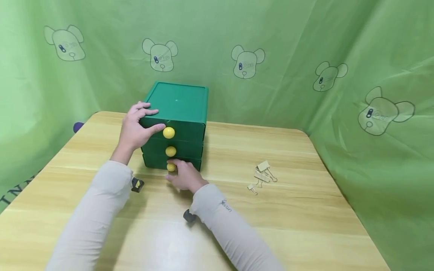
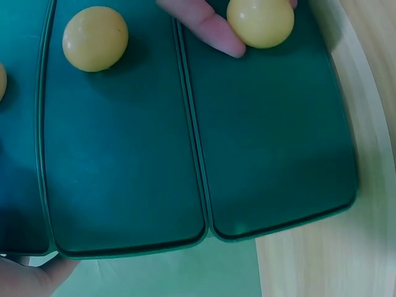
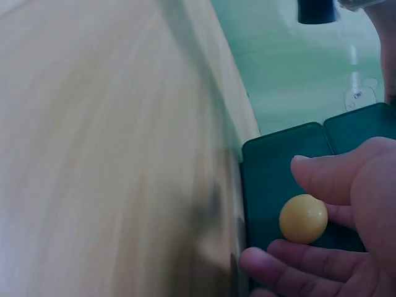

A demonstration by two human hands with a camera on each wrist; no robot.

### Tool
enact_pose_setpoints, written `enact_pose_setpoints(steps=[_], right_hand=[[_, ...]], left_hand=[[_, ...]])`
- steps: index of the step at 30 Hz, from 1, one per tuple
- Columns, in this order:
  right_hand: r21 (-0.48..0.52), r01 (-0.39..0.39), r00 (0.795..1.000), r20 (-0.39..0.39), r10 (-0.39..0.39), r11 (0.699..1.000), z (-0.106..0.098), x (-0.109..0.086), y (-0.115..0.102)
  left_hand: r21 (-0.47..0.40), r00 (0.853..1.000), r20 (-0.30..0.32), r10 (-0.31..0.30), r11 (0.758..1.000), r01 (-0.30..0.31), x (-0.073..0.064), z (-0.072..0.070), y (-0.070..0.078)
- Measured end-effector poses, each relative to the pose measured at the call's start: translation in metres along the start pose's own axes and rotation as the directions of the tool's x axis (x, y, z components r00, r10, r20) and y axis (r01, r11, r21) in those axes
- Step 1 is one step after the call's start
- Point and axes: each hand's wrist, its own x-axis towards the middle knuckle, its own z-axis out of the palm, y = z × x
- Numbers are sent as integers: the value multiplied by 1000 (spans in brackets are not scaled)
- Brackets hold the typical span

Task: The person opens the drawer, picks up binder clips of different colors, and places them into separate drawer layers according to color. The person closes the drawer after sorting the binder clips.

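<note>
A green three-drawer cabinet (image 1: pixel 178 99) stands on the wooden table, with one round yellow knob on each drawer front. The left hand (image 1: pixel 135 128) rests at its upper left corner, fingers spread on the top and thumb against the front beside the top knob (image 1: pixel 168 132). Below that, the middle knob (image 1: pixel 171 151) is untouched. The right hand (image 1: pixel 185 175) holds the bottom knob (image 3: pixel 303 219) between its fingers. A fingertip (image 2: pixel 226 40) meets one side of this knob in the left wrist view. All drawers look closed.
Several pale binder clips (image 1: pixel 262 174) lie on the table (image 1: pixel 288 210) to the right of the cabinet. A green curtain (image 1: pixel 217 30) with printed bear faces hangs behind and at the sides. Small black devices (image 1: pixel 137 184) are worn at the wrists.
</note>
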Motion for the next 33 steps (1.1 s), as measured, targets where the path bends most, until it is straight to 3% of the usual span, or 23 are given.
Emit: enact_pose_setpoints(steps=[11,21,33], right_hand=[[67,-55,998,-25,57,996,-3,-5,-1],[29,-30,999,-12,30,999,5,-19,-15],[23,-8,998,59,6,1000,4,-39,-18]], left_hand=[[-21,1000,7,-20,1000,20,4,0,6],[6,999,12,-47,999,47,2,-8,4],[-7,996,39,-86,996,86,0,-3,3]])
